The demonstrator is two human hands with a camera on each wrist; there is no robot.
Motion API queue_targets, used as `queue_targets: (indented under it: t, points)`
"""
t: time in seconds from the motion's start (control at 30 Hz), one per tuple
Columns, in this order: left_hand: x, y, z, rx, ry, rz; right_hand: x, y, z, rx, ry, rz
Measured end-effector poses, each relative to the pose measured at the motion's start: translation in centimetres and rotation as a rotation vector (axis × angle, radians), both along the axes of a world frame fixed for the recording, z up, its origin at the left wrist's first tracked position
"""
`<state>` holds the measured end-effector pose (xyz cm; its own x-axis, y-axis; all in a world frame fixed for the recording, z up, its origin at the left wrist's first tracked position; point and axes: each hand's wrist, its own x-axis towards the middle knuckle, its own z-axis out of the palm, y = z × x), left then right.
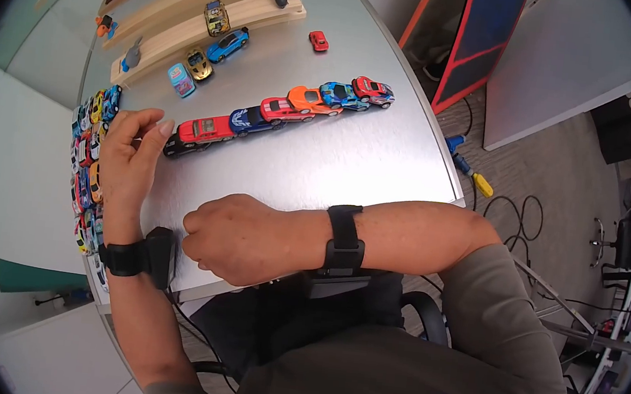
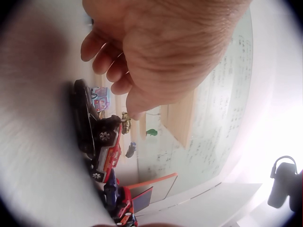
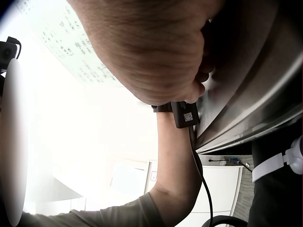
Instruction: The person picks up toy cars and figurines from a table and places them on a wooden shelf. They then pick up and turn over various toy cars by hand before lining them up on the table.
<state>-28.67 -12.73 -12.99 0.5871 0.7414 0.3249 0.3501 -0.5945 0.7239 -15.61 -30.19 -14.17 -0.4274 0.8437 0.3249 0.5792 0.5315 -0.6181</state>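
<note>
Toy cars form a slanting, overlapping line across the metal table, from a black car (image 1: 173, 147) past a red car (image 1: 205, 130), a dark blue car (image 1: 247, 119) and an orange car (image 1: 309, 100) to a red one (image 1: 373, 90). Just left of the black car is my left hand (image 1: 131, 155), fingers loosely bent, thumb near it. Nothing shows between that hand's fingers (image 2: 116, 71); the black car (image 2: 83, 116) lies below them. My right hand (image 1: 231, 236) is curled at the table's front edge; its palm side is hidden, and no object shows in it.
Many toy cars (image 1: 93, 151) are packed along the left edge. Behind the line lie a light blue car (image 1: 182, 80), a gold car (image 1: 199, 64), a blue car (image 1: 228, 45) and a small red car (image 1: 318, 41). A wooden tiered rack (image 1: 172, 26) bears figures and a yellow car (image 1: 216, 19).
</note>
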Motion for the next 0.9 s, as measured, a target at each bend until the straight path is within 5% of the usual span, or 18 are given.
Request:
queue_targets:
  t: [0.9]
  points:
    - [0.18,-0.59,0.47,0.014,-0.005,-0.018,0.08,-0.02,0.32,-0.029,-0.002,0.012]
